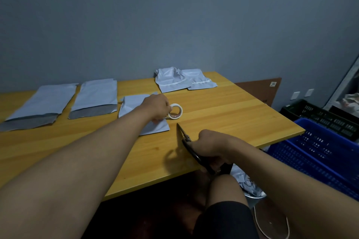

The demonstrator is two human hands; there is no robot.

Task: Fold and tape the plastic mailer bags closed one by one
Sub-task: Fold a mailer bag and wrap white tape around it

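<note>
Two open mailers [40, 103] lie at the desk's [223, 106] left, untouched. The left hand [156, 107] has its fingers clamped on the tape roll [175, 111], over the bag in work [143, 114]. The right hand [210, 144] grips scissors [187, 141], blades together. Taping is in hand; next a strip must be drawn out and cut. Taped bags [182, 81] sit behind, crates [314, 149] right; nothing blocks.

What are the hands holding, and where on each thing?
Left hand grips the tape roll by its rim; right hand holds the scissors by the handles.
</note>
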